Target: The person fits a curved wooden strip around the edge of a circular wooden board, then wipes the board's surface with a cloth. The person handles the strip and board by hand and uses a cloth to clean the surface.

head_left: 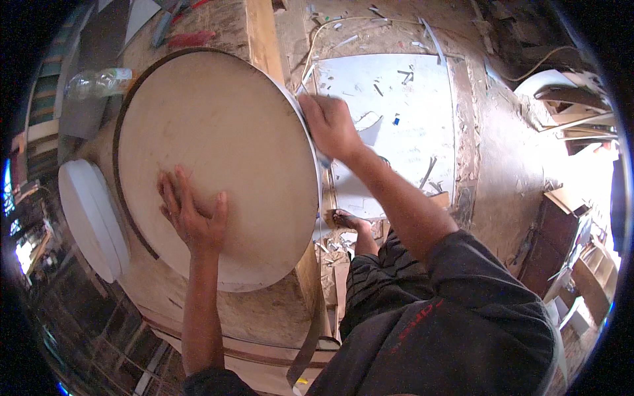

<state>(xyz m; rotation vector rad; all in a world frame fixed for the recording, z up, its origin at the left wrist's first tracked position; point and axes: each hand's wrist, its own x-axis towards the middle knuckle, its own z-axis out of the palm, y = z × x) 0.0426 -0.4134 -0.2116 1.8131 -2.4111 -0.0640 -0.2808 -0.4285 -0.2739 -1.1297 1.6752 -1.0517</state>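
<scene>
A large round board (pixel 218 132) with a pale brown face lies on the wooden workbench (pixel 257 317). My left hand (pixel 195 214) rests on its face, the fingers spread and pressing nothing else. At the board's right edge, my right hand (pixel 329 125) is closed in a fist against the rim; what it grips is hidden, though a small bluish-grey bit shows just below it. A thin dark strip (pixel 117 155) follows the board's left and upper edge, its lower end standing a little off the rim. The rim on the right looks white.
White round pieces (pixel 92 221) lean left of the board, near a clear plastic bottle (pixel 99 84). A dark band (pixel 307 350) hangs off the bench's near edge. On the floor, a white sheet (pixel 396 99) carries scraps. Offcuts (pixel 574 109) pile up at right.
</scene>
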